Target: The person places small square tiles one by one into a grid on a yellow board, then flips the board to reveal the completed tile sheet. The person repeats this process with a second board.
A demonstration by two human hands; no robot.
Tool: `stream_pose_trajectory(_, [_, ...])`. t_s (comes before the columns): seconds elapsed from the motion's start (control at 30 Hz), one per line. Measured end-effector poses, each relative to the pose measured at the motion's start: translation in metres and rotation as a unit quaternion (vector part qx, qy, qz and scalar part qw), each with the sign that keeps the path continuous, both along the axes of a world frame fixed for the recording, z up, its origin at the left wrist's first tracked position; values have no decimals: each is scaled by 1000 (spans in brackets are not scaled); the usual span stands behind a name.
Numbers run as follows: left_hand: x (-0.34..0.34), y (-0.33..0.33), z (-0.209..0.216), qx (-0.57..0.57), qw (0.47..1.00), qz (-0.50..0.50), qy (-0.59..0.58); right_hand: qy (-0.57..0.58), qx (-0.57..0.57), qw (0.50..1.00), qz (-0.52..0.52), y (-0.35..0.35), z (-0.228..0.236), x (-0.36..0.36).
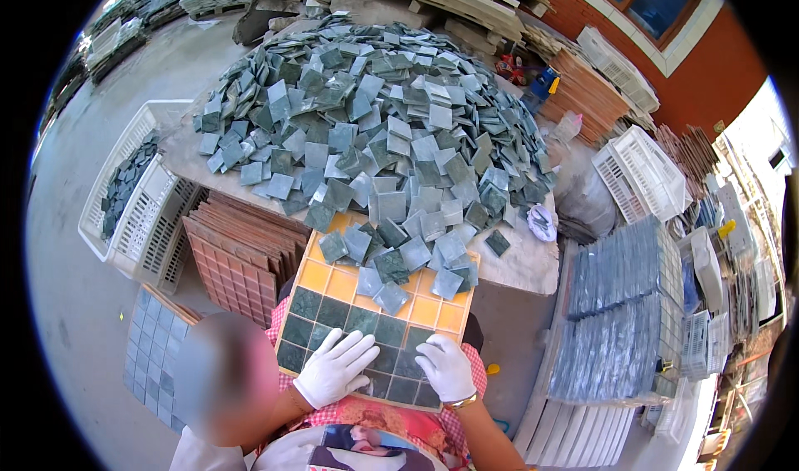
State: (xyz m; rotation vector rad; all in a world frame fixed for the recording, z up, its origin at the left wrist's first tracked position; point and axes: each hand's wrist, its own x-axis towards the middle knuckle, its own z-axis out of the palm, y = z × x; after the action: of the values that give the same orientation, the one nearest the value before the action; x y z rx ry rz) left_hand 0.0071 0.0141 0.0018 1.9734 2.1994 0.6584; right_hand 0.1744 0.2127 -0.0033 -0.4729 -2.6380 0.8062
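A yellow grid tray [341, 285] lies tilted on my lap, its upper edge against the stone table. Dark green square tiles [361, 319] fill its nearer compartments, while loose tiles [391, 265] lie scattered over the farther ones. My left hand [335, 369], in a white glove, rests on the tiles at the tray's near left part, fingers stretched out. At the tray's right side my right hand [445, 368], also gloved, has its fingers curled in, tips down at a tile; whatever they grip is hidden.
A large heap of loose tiles [366, 121] covers the stone table [533, 263]. Left stand a white crate [150, 200] with tiles, stacked reddish grid trays [237, 250] and a tile-filled panel [158, 346]. Wrapped tile stacks [616, 304] and a white crate [641, 171] are on the right.
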Motion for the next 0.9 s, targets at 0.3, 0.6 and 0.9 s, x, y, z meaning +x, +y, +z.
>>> stream_pose_trajectory(0.3, [-15,59,8,52,995,75,51,-28,53,998,5,23,-2,-16])
stream_pose_trajectory(0.6, [-60,111,21,-21,991,-23,129,-34,207,968,-135,77,15,-60])
stream_pose_trajectory(0.9, [-58,98,29,22,999,30,-13,-15,145,988,-44,37,7,23])
